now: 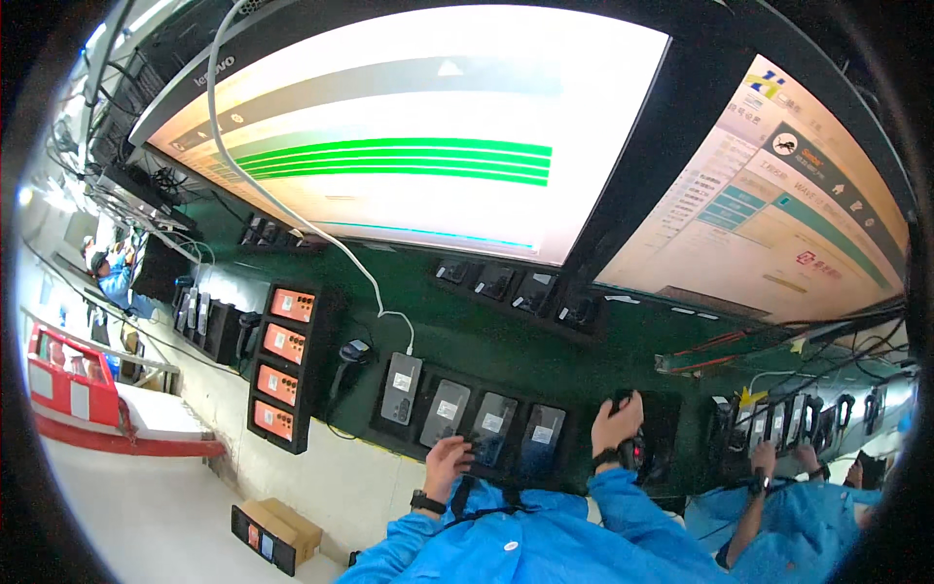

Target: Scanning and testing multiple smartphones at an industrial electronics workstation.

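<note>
Head view, strong fisheye; everything near the rim bends and darkens.

Left hand (449, 457): fingers curled down onto the lower edge of a dark phone (491, 428) lying in a black tray (467, 450) on the green bench (457, 336). The fingertips cover the phone's near end; whether they pinch it or only rest on it cannot be told. A dark watch band sits on that wrist.

Right hand (617, 420): closed around a black handheld device (634, 450), thumb side up. The hand hides most of the device, so its shape is hard to read; it sits just right of the tray row.

The tray carries a row of phones face down: a grey phone (402, 386) at the left end with a white cable (292, 209) plugged in at its top, then three darker ones. Small labels on their backs are too small to read.

Left of the tray stands a black rack with four orange panels (280, 368). Above the bench two large monitors (428, 127) fill the upper frame, the left one overexposed to near white.

Lower right, another person's hands (778, 457) in blue sleeves reach toward a second row of devices; details are lost in the dark rim. A cardboard box (277, 530) lies on the floor, partly cut by the blue sleeve.
</note>
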`<state>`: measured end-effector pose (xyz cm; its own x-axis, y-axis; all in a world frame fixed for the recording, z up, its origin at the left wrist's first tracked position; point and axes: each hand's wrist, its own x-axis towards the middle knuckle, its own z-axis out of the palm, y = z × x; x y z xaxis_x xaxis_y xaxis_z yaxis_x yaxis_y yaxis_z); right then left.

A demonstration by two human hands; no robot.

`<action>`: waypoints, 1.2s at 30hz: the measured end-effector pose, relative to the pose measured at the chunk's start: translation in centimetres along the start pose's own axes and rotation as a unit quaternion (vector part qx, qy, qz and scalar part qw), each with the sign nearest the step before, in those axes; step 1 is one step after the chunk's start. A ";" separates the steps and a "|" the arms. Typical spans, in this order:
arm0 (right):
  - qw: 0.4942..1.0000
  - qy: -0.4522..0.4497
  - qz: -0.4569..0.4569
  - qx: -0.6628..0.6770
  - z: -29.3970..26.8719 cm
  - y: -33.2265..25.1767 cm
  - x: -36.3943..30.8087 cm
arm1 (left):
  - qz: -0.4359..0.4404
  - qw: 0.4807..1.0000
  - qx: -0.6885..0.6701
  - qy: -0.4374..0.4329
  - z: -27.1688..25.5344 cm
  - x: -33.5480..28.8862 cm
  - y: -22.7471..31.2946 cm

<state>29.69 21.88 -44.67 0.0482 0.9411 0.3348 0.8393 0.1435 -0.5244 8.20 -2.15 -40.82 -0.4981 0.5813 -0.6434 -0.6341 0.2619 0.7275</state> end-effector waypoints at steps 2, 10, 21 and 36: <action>0.989 0.063 0.006 -0.131 -1.4 2.5 -3.9 | -0.032 0.998 0.024 0.042 -1.5 -0.4 -1.8; 0.965 0.003 0.255 -0.066 -0.9 7.8 -5.9 | -0.060 0.991 0.102 -0.068 -2.5 1.9 -0.2; 0.969 -0.095 0.230 -0.005 0.7 4.0 -7.8 | -0.009 0.997 0.061 -0.037 -6.5 2.4 0.8; 0.896 -0.161 0.276 0.307 10.4 1.4 11.2 | -0.022 0.994 -0.017 0.104 -7.0 -3.4 -1.9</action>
<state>25.84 35.83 -49.77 0.1226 0.9457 -0.3010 0.2752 -0.3237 -0.9052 6.95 -10.02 -41.74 -0.5792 0.3976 -0.7117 -0.6753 0.2551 0.6920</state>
